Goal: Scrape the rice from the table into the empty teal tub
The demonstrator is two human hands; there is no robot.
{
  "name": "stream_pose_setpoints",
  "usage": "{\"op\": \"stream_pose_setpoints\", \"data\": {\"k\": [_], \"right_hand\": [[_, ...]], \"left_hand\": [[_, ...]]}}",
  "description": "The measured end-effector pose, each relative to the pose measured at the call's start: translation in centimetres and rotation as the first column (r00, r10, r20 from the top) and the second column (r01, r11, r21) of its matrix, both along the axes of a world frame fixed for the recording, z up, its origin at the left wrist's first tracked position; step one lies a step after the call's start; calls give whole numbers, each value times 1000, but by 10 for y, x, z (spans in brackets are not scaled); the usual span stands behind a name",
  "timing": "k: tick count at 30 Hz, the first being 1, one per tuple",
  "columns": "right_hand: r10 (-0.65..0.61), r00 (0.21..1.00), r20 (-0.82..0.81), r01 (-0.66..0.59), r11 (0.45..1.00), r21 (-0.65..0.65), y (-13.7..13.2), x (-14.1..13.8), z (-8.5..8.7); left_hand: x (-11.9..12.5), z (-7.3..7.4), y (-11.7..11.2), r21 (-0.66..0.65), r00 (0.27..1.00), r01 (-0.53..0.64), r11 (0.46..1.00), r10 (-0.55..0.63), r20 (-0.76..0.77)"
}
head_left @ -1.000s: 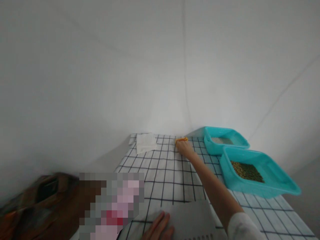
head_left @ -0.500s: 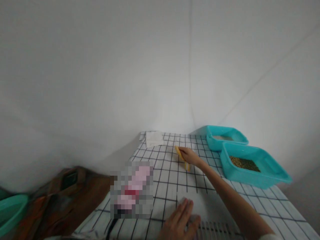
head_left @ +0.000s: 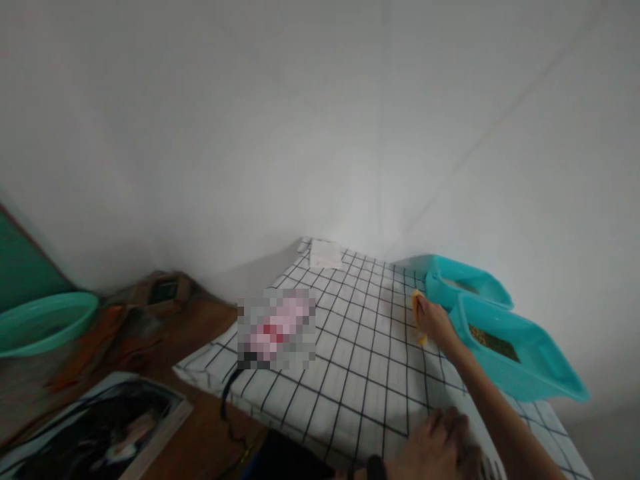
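Note:
A yellow cloth (head_left: 417, 310) is pinched in my right hand (head_left: 437, 325), which is low over the checked tablecloth (head_left: 345, 347) beside the front turquoise tray (head_left: 540, 360). The cloth's lower end hangs or lies by the tablecloth. At the bottom of the view, my left hand (head_left: 435, 437) is near the table's front, left of my right forearm. Motion smears its fingers, so I cannot make out a grip. Beside these fingers, partly covered, is a white item with a striped edge (head_left: 493, 467).
Brown pellets (head_left: 495, 343) lie in the front tray, with a second turquoise tray (head_left: 470, 273) behind it. A folded white cloth (head_left: 326, 255) is at the far edge. A pixelated pink object (head_left: 280, 323) has a black cord (head_left: 225, 403). A green basin (head_left: 50, 320) stands left.
My right hand has moved the yellow cloth right, close to the trays. My left hand, earlier flat with fingers stretched, has also shifted right. The view has tilted, showing more floor at left.

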State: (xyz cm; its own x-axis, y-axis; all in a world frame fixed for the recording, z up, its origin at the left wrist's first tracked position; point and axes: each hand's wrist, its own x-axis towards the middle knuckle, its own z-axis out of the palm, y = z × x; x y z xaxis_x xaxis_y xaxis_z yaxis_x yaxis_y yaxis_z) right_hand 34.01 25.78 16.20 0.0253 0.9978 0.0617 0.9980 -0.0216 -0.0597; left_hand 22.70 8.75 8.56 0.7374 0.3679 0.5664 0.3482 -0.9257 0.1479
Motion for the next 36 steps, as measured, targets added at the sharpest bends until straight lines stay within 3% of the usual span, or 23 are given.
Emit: {"op": "stream_pose_setpoints", "data": {"k": [2,4,6,7,9,11,12,14,17,20,22,26,29,33,36], "right_hand": [[-21,997,69,23,999,-24,9,-4,-7],[6,994,113,-2,999,-39,20,-15,-10],[69,989,128,-63,997,-48,32,-30,-8],[110,986,127,-104,993,-52,37,-40,-7],[199,974,113,-193,980,-56,44,-62,-4],[291,952,92,-286,956,-57,42,-87,-3],[338,938,80,-334,941,-58,36,-99,-4],[431,901,57,-427,902,-63,17,-122,-7],[545,838,26,-541,837,-83,-21,-144,-14],[573,820,7,-569,817,-95,-45,-138,-14],[516,856,15,-514,854,-78,-44,-119,-7],[297,951,83,-297,955,-14,-16,-73,11],[235,963,129,-237,972,0,1,-66,13],[344,928,144,-346,938,-9,-9,-121,-4],[531,841,106,-529,847,-45,-48,-186,-18]], "left_hand": [[-31,15,1,21,1000,4,1000,-4,-14],[-76,33,2,8,999,-46,999,46,-18],[-129,51,2,-97,984,-156,983,145,-105],[-155,57,3,-140,954,-285,948,265,-142],[-203,59,5,-131,835,-546,827,525,-166],[-242,49,10,-125,663,-748,651,732,-155],[-256,41,14,-136,594,-804,579,794,-127],[-277,24,21,-168,516,-850,500,853,-72],[-286,12,31,-231,503,-847,479,862,-57],[-281,17,38,-265,510,-836,481,859,-47],[-279,24,42,-302,498,-832,465,866,-39],[-282,36,47,-406,459,-813,418,888,-4],[-289,43,43,-502,406,-785,364,914,28],[-301,54,31,-613,297,-746,259,954,42],[-310,59,24,-642,232,-727,243,967,104]]}}
